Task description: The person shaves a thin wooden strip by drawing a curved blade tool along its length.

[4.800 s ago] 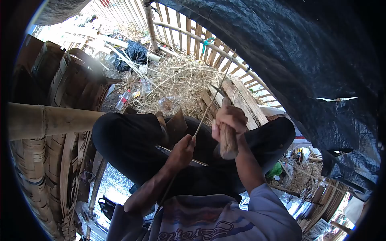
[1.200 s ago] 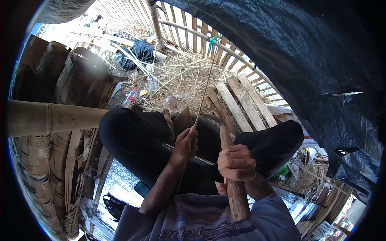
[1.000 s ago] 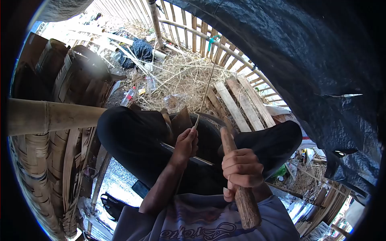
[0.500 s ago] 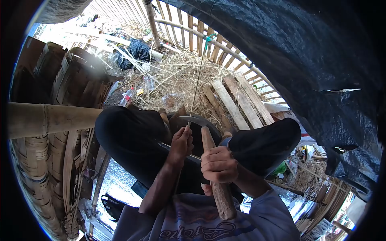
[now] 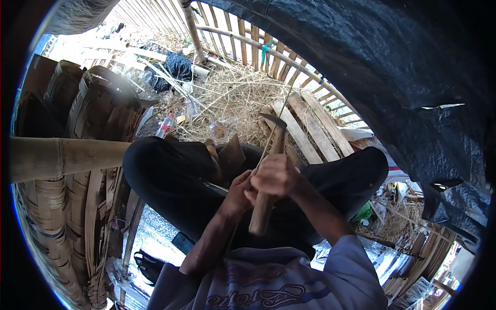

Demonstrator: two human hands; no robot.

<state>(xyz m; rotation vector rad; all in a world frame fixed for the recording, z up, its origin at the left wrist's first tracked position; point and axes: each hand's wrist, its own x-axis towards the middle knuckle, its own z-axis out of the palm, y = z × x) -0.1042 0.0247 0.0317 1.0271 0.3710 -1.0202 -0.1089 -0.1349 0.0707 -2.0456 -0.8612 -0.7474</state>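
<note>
My right hand point(image 5: 276, 175) is wrapped round the thick wooden handle of a knife with a short curved blade point(image 5: 275, 121). The blade points away from me and lies against or right beside a long thin bamboo strip point(image 5: 285, 101); I cannot tell whether they touch. Closed on the near part of that strip is my left hand point(image 5: 242, 192), close against the right hand. The strip slants up and to the right, over the planks. Both hands are above my lap, between my bent knees.
Woven bamboo baskets point(image 5: 57, 222) and a thick bamboo pole point(image 5: 72, 156) stand at the left. Ahead lie straw shavings point(image 5: 232, 98), wooden planks point(image 5: 299, 126) and a plastic bottle point(image 5: 165, 124). A slatted fence point(image 5: 248, 46) and a dark tarp point(image 5: 387, 57) close off the far and right sides.
My right hand has moved the knife away from my body, so its blade is farther out along the strip. The strip now leans more to the right, and my hands are closer together.
</note>
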